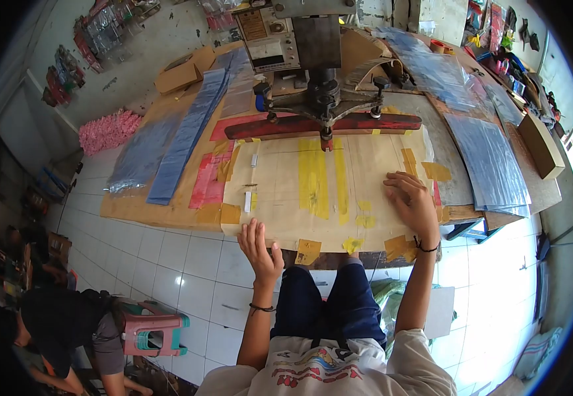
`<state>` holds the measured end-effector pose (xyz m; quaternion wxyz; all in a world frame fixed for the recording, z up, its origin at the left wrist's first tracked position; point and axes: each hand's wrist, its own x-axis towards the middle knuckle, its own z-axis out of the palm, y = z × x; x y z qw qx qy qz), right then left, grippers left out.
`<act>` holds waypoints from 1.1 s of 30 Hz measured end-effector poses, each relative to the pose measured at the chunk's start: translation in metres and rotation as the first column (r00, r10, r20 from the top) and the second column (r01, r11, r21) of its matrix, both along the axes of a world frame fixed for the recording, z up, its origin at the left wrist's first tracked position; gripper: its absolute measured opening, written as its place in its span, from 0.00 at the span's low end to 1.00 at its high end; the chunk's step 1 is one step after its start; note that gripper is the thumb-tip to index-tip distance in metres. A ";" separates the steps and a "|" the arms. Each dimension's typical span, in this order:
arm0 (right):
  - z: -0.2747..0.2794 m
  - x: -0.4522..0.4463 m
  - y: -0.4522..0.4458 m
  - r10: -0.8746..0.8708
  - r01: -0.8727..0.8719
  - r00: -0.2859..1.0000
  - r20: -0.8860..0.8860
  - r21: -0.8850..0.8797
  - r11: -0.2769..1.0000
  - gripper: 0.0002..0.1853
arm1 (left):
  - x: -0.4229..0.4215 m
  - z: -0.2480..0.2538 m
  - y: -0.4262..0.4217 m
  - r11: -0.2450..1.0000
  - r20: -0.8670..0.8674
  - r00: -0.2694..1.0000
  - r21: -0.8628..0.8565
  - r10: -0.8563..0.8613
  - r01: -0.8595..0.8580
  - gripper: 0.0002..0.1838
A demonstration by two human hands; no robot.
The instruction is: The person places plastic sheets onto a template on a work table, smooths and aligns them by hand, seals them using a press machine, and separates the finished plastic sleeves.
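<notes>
A tan sheet (280, 181) with yellow and brown tape patches lies on the wooden table in front of me. My left hand (260, 252) rests at its near left edge, fingers spread and nothing held. On the right part of the sheet lies my right hand (412, 203), palm down, fingers apart and slightly bent. Two small white strips (248, 201) sit on the sheet's left side. Beyond the sheet, a long red bar (359, 123) hangs under the black metal head of a machine (322, 99).
Stacks of clear bluish plastic lie left (187, 145) and right (488, 162). Cardboard boxes (184, 72) stand at the back left and far right. A person (62, 323) bends beside stacked stools (154, 330) at lower left. Pink bundles (109, 131) are left of the table.
</notes>
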<state>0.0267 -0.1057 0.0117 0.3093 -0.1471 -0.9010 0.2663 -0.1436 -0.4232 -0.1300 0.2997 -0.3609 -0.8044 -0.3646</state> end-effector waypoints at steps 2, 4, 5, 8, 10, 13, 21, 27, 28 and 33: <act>0.000 0.000 0.000 0.003 -0.003 1.000 -0.004 -0.010 1.000 0.10 | 0.000 0.001 0.000 1.000 0.003 1.000 0.003 -0.005 0.005 0.31; -0.001 -0.001 0.000 0.003 -0.003 1.000 -0.008 -0.007 1.000 0.10 | 0.001 0.001 0.000 1.000 0.004 1.000 0.004 -0.001 0.001 0.31; -0.001 0.000 0.000 0.002 -0.002 1.000 -0.008 -0.001 1.000 0.10 | 0.000 0.001 0.000 1.000 0.003 1.000 0.005 -0.002 0.002 0.30; -0.001 0.001 -0.001 -0.003 0.003 1.000 -0.006 0.000 1.000 0.10 | -0.001 -0.001 0.000 1.000 -0.007 1.000 0.008 0.004 -0.004 0.30; 0.000 0.000 -0.001 -0.002 0.002 1.000 -0.006 -0.008 1.000 0.10 | -0.001 -0.001 0.001 1.000 -0.003 1.000 0.014 -0.004 0.004 0.30; -0.002 0.000 0.000 -0.001 0.000 1.000 -0.007 -0.011 1.000 0.11 | 0.000 -0.001 0.000 1.000 -0.002 1.000 0.011 -0.005 0.005 0.30; -0.001 0.000 0.000 -0.003 0.003 1.000 -0.009 -0.017 1.000 0.11 | -0.001 -0.002 0.000 1.000 -0.011 1.000 0.012 -0.004 0.004 0.30; -0.002 0.000 0.001 -0.002 0.002 1.000 -0.002 -0.007 1.000 0.11 | -0.002 -0.003 0.001 1.000 -0.027 1.000 0.020 -0.005 0.006 0.30; -0.002 -0.001 0.000 -0.002 0.002 1.000 0.000 -0.008 1.000 0.11 | -0.003 -0.004 0.001 1.000 -0.028 1.000 0.020 -0.005 0.005 0.30; -0.003 -0.001 0.001 -0.002 0.002 1.000 0.006 -0.022 1.000 0.11 | -0.002 -0.004 0.002 1.000 -0.019 1.000 0.020 -0.001 0.001 0.31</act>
